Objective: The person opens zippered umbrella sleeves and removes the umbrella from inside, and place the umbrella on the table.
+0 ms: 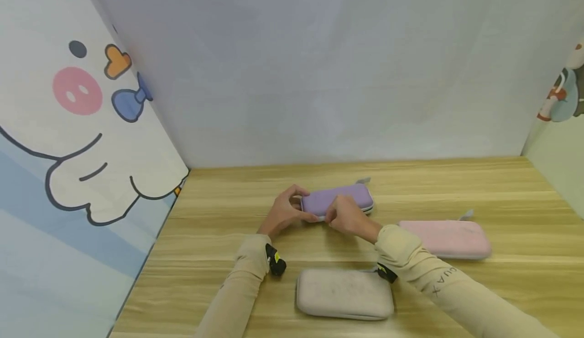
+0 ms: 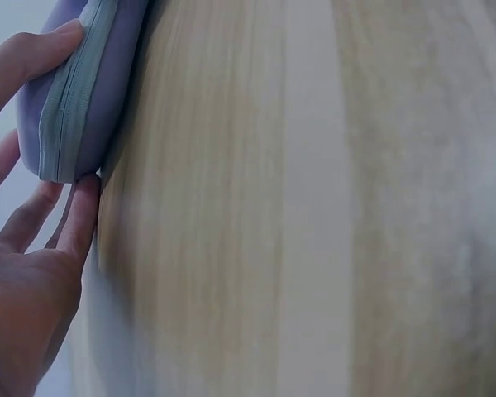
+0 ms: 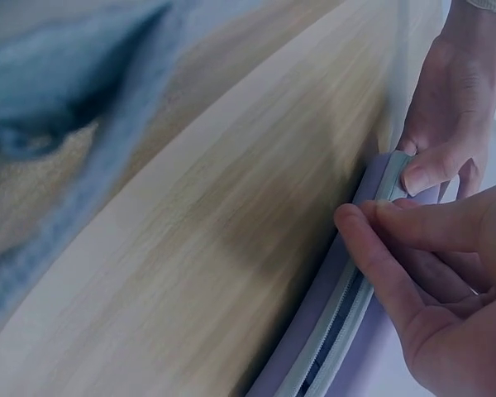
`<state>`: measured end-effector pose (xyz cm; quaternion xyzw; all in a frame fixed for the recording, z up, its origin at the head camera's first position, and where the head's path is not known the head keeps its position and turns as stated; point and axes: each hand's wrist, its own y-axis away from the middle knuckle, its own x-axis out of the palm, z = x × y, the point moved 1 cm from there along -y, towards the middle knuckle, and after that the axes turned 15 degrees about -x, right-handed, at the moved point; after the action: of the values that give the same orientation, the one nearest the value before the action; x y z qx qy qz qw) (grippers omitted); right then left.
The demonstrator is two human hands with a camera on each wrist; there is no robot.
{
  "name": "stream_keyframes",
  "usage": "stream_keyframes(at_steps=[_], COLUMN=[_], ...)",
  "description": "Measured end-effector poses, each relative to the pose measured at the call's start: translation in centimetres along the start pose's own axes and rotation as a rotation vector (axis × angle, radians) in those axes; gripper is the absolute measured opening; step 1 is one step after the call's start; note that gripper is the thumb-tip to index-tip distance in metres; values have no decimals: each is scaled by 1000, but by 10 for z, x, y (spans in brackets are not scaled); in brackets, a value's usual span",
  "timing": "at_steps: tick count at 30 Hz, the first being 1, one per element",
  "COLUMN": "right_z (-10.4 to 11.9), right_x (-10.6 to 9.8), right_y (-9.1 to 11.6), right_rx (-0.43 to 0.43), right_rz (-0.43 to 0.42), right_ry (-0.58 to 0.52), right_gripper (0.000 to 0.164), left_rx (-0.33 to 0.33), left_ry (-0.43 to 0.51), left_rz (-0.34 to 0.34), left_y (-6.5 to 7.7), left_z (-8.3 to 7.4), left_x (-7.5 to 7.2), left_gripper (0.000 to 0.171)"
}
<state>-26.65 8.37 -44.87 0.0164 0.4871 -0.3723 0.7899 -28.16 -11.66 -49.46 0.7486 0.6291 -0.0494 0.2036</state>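
A purple zippered case point(image 1: 337, 199) lies on the wooden table toward the back. My left hand point(image 1: 285, 210) grips its left end, the thumb on the grey zipper band point(image 2: 74, 99) and the fingers around the end. At the front side, my right hand point(image 1: 349, 216) pinches at the zipper with thumb and index finger point(image 3: 380, 265); the zipper pull itself is hidden by the fingertips. A dark gap shows between the zipper's teeth point(image 3: 335, 322) on one side of the right hand. Near the left thumb the teeth look closed.
A pink case point(image 1: 449, 239) lies to the right, beyond the right forearm. A cream case point(image 1: 344, 295) sits nearer, between the forearms. A pale wall point(image 1: 319, 74) stands behind the table point(image 1: 219, 196), and a cartoon-printed panel point(image 1: 68, 176) borders its left side.
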Motion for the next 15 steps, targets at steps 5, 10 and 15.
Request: stream_keyframes(at_steps=[5,10,15], right_z=[1,1,4], right_x=[0,-1,0], right_y=[1,-1,-1], right_rx=[-17,-45,-66], right_rz=[-8,-14,-11], right_ry=[14,26,33], right_gripper=[13,13,14], left_rx=[5,4,13], left_ry=[-44,-88,-132], left_rz=[-26,-44,-56], left_y=[0,1,1], left_z=[0,-1,-3], left_x=[1,3,4], left_gripper=[61,63,64])
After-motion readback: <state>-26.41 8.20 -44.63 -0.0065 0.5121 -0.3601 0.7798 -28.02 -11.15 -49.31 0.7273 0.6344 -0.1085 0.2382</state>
